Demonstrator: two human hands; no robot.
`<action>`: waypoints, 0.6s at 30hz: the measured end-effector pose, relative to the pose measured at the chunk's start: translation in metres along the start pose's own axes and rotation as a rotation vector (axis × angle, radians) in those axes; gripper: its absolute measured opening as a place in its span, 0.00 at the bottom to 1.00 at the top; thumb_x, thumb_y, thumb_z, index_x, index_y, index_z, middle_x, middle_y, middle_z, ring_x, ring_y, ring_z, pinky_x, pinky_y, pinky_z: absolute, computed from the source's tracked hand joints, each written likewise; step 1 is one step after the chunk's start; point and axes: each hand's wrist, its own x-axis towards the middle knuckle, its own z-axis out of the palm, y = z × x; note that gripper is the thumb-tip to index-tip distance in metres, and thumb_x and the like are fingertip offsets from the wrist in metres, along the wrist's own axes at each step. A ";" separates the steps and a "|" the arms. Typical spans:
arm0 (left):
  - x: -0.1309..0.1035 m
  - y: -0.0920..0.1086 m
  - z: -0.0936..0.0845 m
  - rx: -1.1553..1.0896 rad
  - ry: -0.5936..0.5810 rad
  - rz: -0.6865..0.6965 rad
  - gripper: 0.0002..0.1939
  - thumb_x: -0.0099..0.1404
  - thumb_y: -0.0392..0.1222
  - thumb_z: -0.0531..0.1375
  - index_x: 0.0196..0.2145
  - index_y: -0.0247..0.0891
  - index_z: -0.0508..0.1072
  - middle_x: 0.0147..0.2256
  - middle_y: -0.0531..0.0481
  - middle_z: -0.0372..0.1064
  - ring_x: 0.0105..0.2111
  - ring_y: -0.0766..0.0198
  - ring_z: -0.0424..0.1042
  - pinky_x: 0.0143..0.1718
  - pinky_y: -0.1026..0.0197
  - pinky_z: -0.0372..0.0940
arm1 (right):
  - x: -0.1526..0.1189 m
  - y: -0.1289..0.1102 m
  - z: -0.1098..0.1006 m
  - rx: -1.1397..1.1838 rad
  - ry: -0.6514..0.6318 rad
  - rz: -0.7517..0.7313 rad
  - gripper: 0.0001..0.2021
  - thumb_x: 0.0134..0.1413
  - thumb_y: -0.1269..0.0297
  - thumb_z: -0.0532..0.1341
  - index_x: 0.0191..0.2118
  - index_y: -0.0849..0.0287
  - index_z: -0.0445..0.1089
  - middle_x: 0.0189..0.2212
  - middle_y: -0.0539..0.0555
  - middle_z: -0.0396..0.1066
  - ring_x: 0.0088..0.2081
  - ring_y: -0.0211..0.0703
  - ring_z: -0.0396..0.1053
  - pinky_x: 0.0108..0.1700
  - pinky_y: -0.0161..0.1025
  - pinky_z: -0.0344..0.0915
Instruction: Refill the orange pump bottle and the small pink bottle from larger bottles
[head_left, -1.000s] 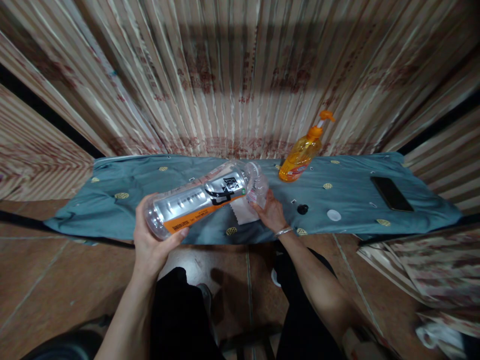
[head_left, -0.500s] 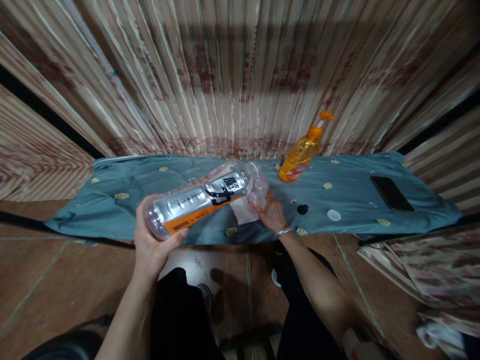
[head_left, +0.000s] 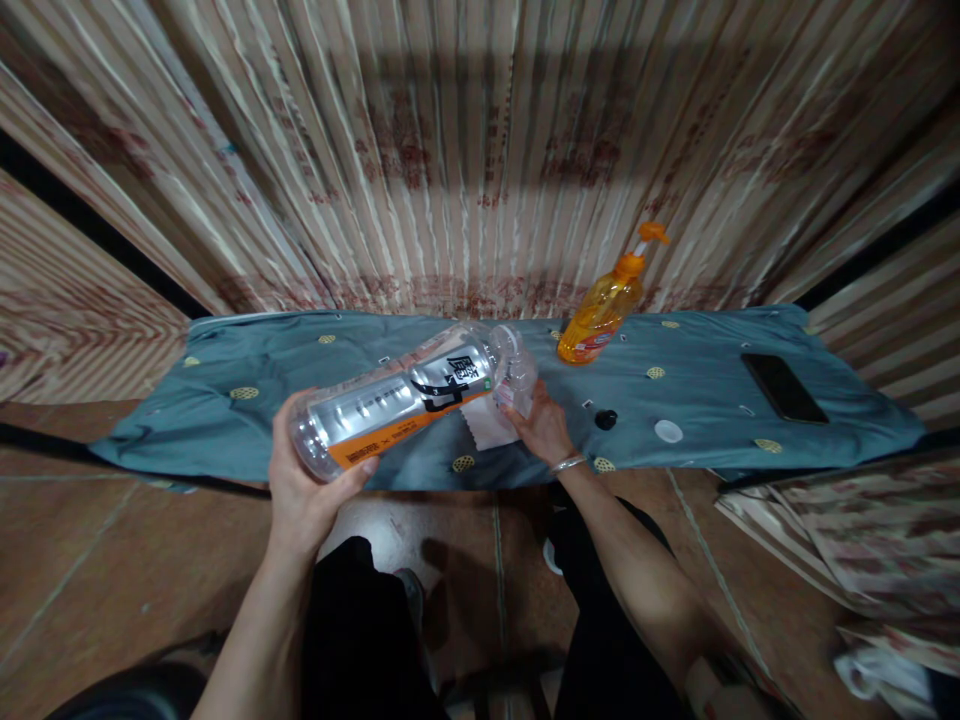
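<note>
My left hand [head_left: 307, 480] is wrapped round the base of a large clear plastic bottle [head_left: 390, 400] with a silver and orange label. The bottle is tilted, its neck pointing right and upward. At its mouth, a small clear plastic bottle [head_left: 516, 370] is gripped in my right hand [head_left: 544, 425], the two openings meeting or nearly so. Whether liquid passes between them I cannot tell. Beneath the small bottle lies a white paper or tissue [head_left: 487, 425] with a jagged edge.
A pump bottle of orange liquid [head_left: 600, 310] stands behind on the teal cloth-covered table [head_left: 705, 380]. A small black cap [head_left: 605, 419], a white round lid [head_left: 668, 431] and a dark phone [head_left: 784, 388] lie to the right. Striped curtains [head_left: 465, 150] hang close behind.
</note>
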 end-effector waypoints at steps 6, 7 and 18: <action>0.000 0.002 0.000 0.026 -0.002 0.014 0.49 0.48 0.67 0.80 0.62 0.46 0.73 0.59 0.39 0.76 0.59 0.37 0.79 0.65 0.35 0.77 | -0.001 -0.002 -0.003 0.011 -0.021 0.014 0.26 0.69 0.59 0.68 0.68 0.62 0.69 0.52 0.69 0.86 0.52 0.63 0.85 0.54 0.52 0.78; 0.000 0.002 0.000 0.028 -0.004 0.016 0.49 0.48 0.67 0.80 0.62 0.46 0.72 0.59 0.39 0.76 0.59 0.37 0.79 0.64 0.36 0.77 | -0.001 -0.002 -0.003 0.015 -0.022 0.012 0.26 0.69 0.59 0.68 0.68 0.62 0.69 0.52 0.69 0.86 0.53 0.64 0.85 0.54 0.53 0.78; 0.000 0.003 0.001 -0.001 0.001 0.004 0.51 0.47 0.68 0.81 0.62 0.45 0.73 0.59 0.38 0.76 0.60 0.35 0.79 0.67 0.33 0.76 | 0.001 0.003 0.002 0.001 0.006 -0.012 0.26 0.68 0.57 0.69 0.65 0.64 0.70 0.51 0.68 0.87 0.52 0.63 0.86 0.52 0.47 0.78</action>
